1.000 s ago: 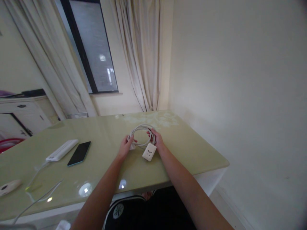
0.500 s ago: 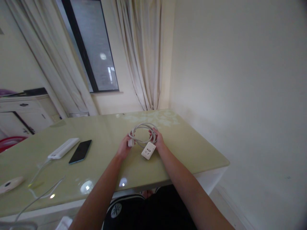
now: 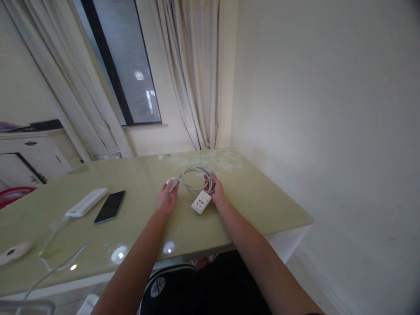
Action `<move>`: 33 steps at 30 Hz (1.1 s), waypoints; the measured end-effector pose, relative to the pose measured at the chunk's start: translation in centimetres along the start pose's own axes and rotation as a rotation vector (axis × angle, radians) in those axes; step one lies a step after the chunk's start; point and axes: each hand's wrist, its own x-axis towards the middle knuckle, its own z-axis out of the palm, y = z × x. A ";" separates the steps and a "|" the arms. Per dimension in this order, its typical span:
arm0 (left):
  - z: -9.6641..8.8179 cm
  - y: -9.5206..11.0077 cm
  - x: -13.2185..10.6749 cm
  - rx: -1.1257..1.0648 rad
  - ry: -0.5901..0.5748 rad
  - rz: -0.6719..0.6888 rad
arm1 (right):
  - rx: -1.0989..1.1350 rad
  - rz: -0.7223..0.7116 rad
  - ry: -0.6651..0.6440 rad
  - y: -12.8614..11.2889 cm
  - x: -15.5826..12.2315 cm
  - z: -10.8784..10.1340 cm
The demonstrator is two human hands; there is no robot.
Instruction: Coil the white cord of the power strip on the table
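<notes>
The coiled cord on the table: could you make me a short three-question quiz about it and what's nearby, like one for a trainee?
1. Multiple choice: which hand grips the loops of the coiled cord?
A) left
B) right
C) neither
2. True or false: the phone lies to the right of the socket block.
3. Open question: what does the left hand hold?

Key:
1. B, the right hand.
2. False; it lies to the left.
3. The cord's white end piece.
</notes>
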 end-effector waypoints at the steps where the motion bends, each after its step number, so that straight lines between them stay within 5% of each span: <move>1: -0.1 0.1 0.0 0.018 0.016 -0.027 | -0.009 -0.004 -0.009 0.0 0.0 0.0; 5: -0.7 0.6 0.0 0.108 0.030 -0.208 | -0.079 -0.064 -0.086 0.0 -0.1 -0.1; 8: -0.7 1.0 -0.3 0.090 -0.079 -0.325 | -0.115 -0.058 -0.169 0.2 -0.4 -0.1; 12: -0.4 0.9 -1.1 0.133 -0.229 -0.373 | -0.228 -0.023 -0.247 0.9 -0.6 0.2; 16: -0.1 0.4 -1.7 0.217 -0.255 -0.426 | -0.334 0.008 -0.268 1.6 -0.7 0.5; 26: 0.2 1.2 -1.5 0.153 -0.264 -0.402 | -0.182 -0.123 -0.031 1.6 -0.3 0.3; 33: 0.1 -0.3 -1.4 0.286 -0.185 -0.284 | -0.094 -0.028 -0.083 1.5 -0.1 0.1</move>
